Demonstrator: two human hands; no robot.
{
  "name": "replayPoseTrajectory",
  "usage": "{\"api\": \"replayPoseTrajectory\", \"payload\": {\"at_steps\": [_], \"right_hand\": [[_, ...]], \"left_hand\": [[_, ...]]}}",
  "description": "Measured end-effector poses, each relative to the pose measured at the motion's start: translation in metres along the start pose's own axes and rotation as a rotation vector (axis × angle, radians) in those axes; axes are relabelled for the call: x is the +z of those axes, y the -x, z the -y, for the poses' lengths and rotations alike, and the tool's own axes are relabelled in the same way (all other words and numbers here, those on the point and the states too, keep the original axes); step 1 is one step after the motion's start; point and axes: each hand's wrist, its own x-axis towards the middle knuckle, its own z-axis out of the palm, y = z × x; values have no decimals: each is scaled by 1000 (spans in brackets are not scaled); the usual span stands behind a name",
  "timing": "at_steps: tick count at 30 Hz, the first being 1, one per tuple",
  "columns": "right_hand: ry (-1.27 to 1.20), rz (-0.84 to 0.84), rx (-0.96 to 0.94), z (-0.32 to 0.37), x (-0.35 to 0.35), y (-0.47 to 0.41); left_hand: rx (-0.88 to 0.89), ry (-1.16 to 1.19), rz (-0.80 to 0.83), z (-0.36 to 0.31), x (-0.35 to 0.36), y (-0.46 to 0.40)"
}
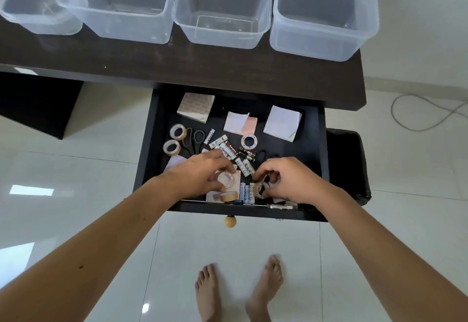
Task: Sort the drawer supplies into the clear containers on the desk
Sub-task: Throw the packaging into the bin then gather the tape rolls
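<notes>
Down in the drawer [152, 144], both hands' curled fingers grip tape rolls: left hand [202, 174], right hand [286, 179].

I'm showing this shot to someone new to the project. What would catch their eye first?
Two hands, left hand and right hand, each gripping a tape roll in the cluttered open drawer, among batteries, more tape and notepads. Behind it, four empty clear containers line the dark desk.

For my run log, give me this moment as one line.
left hand grips tape roll | right hand pinches second tape roll | drawer open | containers empty
</notes>
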Motion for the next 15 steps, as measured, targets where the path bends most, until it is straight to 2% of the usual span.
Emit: {"api": "replayPoseTrajectory", "payload": {"at_steps": [4,10,15], "right_hand": [[50,16,1,3,-2,0],[151,48,23,8,-2,-3],[205,32,12,4,0,-6]], "left_hand": [[23,-19,-55,7,5,-1],[8,231,-135,12,4,5],[183,245,-98,5,0,10]]}}
